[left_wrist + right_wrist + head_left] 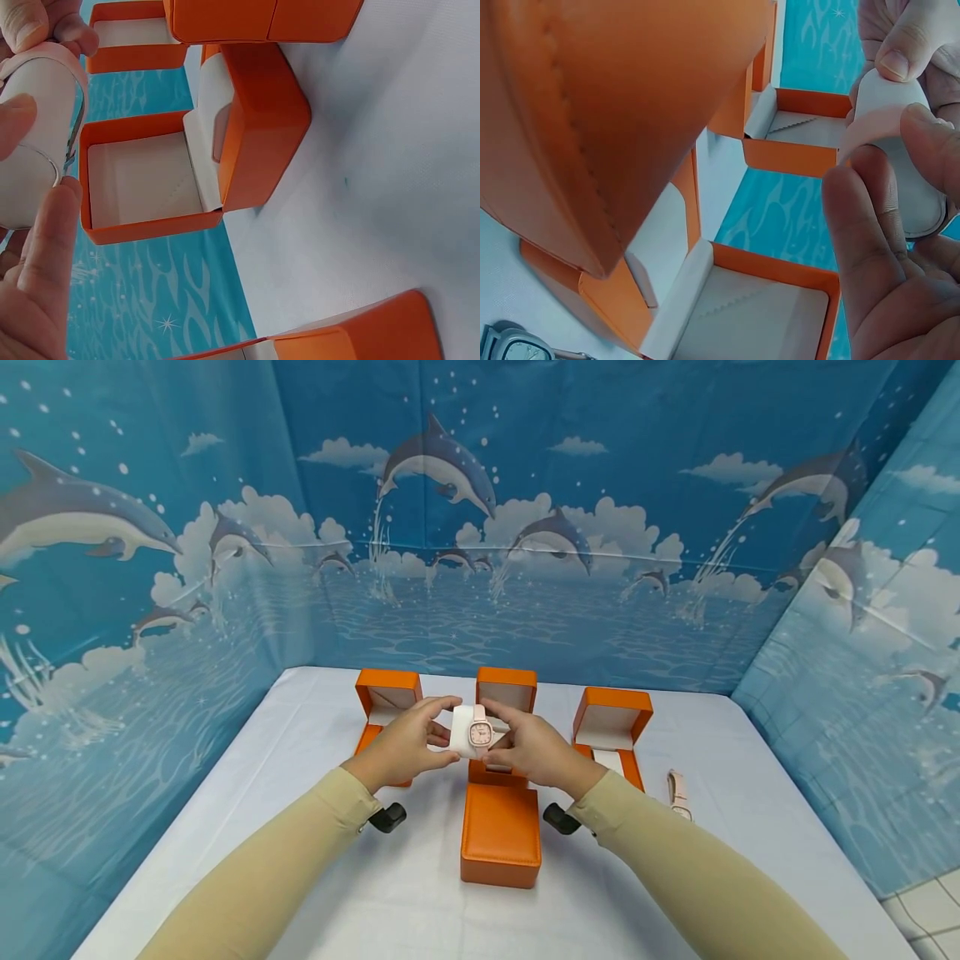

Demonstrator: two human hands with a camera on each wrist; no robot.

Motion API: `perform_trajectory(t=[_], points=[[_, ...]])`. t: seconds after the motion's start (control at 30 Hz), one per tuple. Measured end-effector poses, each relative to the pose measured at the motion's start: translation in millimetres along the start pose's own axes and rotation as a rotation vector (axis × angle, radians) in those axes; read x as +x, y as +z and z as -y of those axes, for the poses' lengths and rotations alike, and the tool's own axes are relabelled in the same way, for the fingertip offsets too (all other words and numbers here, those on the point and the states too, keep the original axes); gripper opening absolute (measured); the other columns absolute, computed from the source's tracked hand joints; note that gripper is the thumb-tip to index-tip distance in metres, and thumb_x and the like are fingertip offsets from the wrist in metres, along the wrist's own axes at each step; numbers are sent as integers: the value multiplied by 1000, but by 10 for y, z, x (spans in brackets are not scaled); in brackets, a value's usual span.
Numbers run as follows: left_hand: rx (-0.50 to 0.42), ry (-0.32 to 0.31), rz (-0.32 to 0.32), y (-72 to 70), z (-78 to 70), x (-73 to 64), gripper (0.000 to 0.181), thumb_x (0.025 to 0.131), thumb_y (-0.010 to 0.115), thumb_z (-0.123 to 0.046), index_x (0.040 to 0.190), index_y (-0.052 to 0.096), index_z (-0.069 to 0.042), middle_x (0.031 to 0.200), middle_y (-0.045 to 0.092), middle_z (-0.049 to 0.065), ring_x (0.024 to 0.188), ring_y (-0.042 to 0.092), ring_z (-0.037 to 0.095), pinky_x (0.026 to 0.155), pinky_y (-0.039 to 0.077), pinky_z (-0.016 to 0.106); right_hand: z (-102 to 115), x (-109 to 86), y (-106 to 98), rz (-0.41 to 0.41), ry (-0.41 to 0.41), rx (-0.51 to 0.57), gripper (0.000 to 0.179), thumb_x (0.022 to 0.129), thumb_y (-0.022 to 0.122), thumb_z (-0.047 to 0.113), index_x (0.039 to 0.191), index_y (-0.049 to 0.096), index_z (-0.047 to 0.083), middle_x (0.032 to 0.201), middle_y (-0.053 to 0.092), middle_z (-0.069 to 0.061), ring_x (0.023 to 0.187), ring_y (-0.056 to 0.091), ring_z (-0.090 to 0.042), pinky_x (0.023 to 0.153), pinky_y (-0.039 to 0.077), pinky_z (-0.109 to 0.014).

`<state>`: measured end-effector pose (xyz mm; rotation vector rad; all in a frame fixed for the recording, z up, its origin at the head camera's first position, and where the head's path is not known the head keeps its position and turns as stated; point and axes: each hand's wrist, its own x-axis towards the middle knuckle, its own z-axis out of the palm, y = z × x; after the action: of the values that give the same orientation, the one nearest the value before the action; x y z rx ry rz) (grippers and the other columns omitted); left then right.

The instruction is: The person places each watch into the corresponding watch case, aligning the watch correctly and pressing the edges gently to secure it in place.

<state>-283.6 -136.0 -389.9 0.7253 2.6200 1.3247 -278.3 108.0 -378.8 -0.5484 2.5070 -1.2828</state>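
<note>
In the head view, a watch (480, 734) with a pale pink strap and a squarish face sits around a white cushion (460, 732), raised above the table. My left hand (406, 740) grips the cushion's left end between thumb and fingers. From the other side, my right hand (542, 750) pinches the watch's strap. The strap (871, 128) loops over the cushion (891, 90) in the right wrist view, with a thumb on it and fingers beneath. The left wrist view shows the cushion (36, 112) between both hands. Behind them stands an open orange box (507, 677), partly covered.
Two more open orange boxes stand at left (388, 680) and right (614, 699). Nearer me is a closed orange box (500, 837). Another pink-strapped watch (678, 792) lies at the right on the white tablecloth (405, 893). A dolphin-print curtain (480, 610) encloses the back and sides.
</note>
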Motion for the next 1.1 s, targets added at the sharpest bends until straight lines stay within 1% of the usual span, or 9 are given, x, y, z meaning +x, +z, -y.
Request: perform_trajectory(t=[0.17,0.3,0.53,0.73,0.93,1.1], points=[[7,-6,0,1,-19,2,84,90,85,-12,161,42,-21,158,47,6,112,72,18,96,62,38,6,-8,1,5,-13,12,96,93,80,11,170,23,19,116,75,-7,94,75,-23,77,63,-36],[23,-12,1,-3,-30,0,83,90,85,-14,161,42,-22,158,48,5,112,72,18,97,62,42,6,-11,3,-4,-14,-19,97,93,81,12,170,22,19,108,77,-5,89,74,-22,70,59,-32],[25,-17,5,-10,-38,-1,83,90,85,-15,161,41,-22,159,47,5,113,72,18,96,62,39,3,-9,11,-9,-17,-33,97,93,82,14,170,22,20,105,77,-3,86,72,-16,68,57,-31],[41,-14,1,-3,-18,3,84,90,86,-16,161,42,-20,157,48,6,110,72,17,93,63,32,0,-10,17,-11,-24,-50,97,93,82,15,170,23,20,102,77,-1,81,71,-20,62,52,-32],[37,-15,1,9,-16,6,84,90,86,-16,161,42,-21,157,49,7,110,72,16,93,63,31,5,0,29,-5,-20,-37,98,93,82,16,170,22,20,100,78,-1,86,74,-24,65,55,-31],[39,-18,1,15,-25,5,83,90,86,-16,161,42,-19,157,49,7,110,72,16,93,63,30,-2,10,40,-5,-20,-19,98,93,82,14,170,21,19,107,77,-4,90,76,-28,68,58,-31]])
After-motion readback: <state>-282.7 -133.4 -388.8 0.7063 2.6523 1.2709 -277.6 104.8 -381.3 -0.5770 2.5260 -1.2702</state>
